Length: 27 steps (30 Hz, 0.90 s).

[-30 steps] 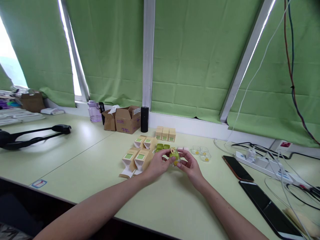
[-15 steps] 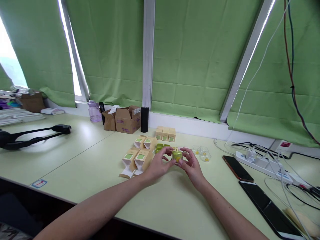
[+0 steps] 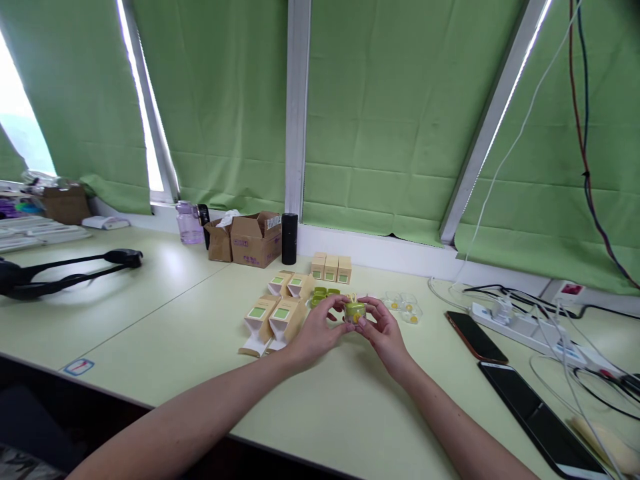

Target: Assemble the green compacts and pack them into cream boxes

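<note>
Head view: our pale green desk spreads wide, and about midway along it, toward the far edge, we bring both hands together just above the top. Tan cartons stand just beside our left hand. It and our right hand curl their fingers narrowly around a small round case, pinching it from either side. We see it lime green, with a yellow spot in front and a pale yellow bit on top.

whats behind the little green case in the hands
Behind the green case, held between the left hand and right hand, lie more green pieces and three tan boxes in a row. The spot just behind it is covered by the hands.
</note>
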Each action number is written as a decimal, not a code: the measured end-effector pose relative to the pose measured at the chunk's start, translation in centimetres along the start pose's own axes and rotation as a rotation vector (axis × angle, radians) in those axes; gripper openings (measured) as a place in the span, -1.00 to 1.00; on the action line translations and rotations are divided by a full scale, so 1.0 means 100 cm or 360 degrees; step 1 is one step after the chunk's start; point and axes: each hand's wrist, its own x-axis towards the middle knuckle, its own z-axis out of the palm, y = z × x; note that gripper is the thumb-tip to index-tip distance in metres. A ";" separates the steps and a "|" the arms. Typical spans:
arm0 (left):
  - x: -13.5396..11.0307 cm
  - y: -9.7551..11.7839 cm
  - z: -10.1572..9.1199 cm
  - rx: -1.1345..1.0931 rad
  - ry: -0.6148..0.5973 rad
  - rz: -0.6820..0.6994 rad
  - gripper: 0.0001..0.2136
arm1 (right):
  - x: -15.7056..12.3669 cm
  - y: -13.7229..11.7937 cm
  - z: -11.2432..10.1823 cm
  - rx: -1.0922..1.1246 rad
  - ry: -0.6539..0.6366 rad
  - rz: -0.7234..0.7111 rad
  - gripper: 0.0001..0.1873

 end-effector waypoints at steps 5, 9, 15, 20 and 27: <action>0.000 -0.001 0.000 0.0038 0.0046 -0.0012 -0.58 | 0.000 -0.001 0.000 0.0067 -0.0003 0.0034 -0.50; 0.000 -0.001 -0.001 0.0070 0.0093 0.0011 -0.52 | 0.000 0.000 0.002 0.0307 -0.0010 0.0150 -0.47; 0.000 -0.004 0.001 -0.0005 0.0024 0.0130 -0.57 | 0.004 0.007 -0.005 0.0594 0.0009 0.0259 -0.54; 0.000 -0.004 0.001 -0.0038 0.0005 0.0173 -0.59 | 0.005 0.011 -0.010 0.0646 0.0064 0.0218 -0.61; 0.000 -0.004 0.000 -0.0076 0.0000 0.0072 -0.59 | 0.004 0.008 -0.007 0.0620 0.0100 0.0220 -0.58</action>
